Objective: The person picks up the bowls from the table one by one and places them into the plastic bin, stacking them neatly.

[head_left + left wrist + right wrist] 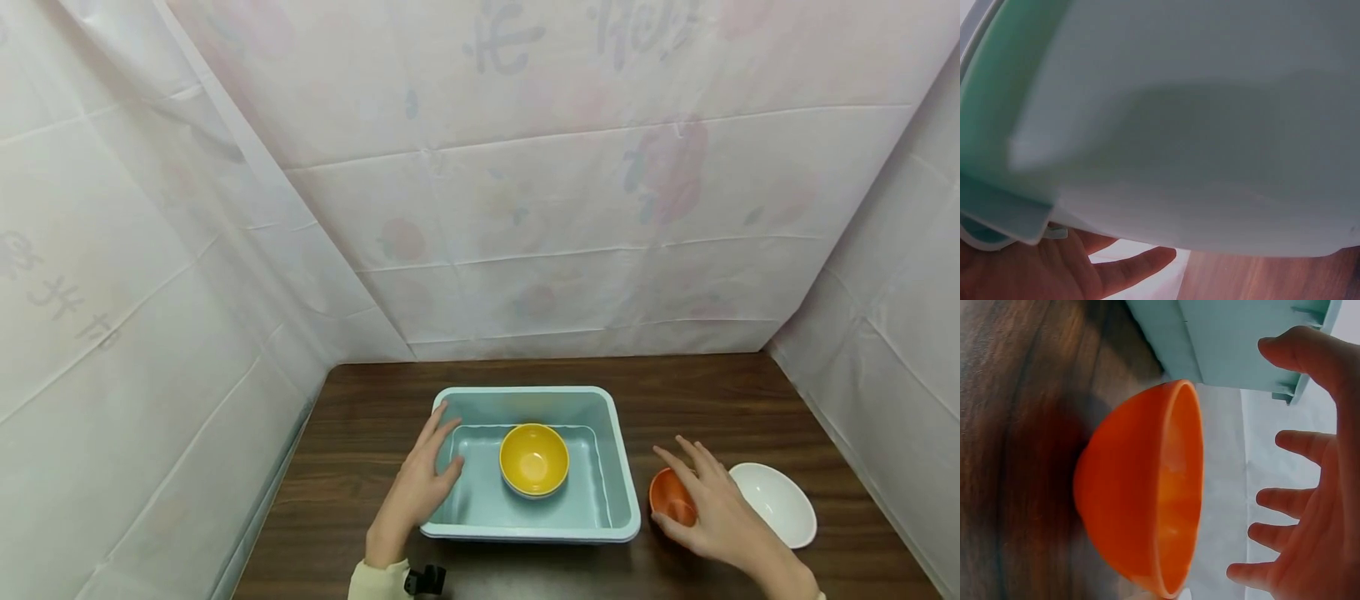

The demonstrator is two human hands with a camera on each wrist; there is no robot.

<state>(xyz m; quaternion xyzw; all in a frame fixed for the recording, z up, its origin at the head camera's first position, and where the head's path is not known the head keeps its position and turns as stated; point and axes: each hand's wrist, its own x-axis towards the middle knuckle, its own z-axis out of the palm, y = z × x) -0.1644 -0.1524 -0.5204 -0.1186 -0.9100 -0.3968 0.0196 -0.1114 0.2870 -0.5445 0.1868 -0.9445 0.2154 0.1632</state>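
Observation:
A pale blue-green plastic basin (525, 532) stands on the table, and inside it sits a yellow bowl (534, 460) with a pale edge showing beneath. At the basin's left rim is my left hand (416, 487), fingers spread and gripping nothing; whether it touches the rim I cannot tell. In the left wrist view the basin's outer wall (1210, 125) hides part of that hand. My right hand (716, 521) hovers over an orange bowl (1125, 487) to the right of the basin. Its fingers are apart, and the right wrist view shows space between them and the bowl.
A white oval dish (776, 504) lies to the right of the orange bowl, partly behind my right hand. Dark wood tabletop (360, 433) surrounds the basin. Pale printed sheets (525, 208) hang behind the table and on both sides.

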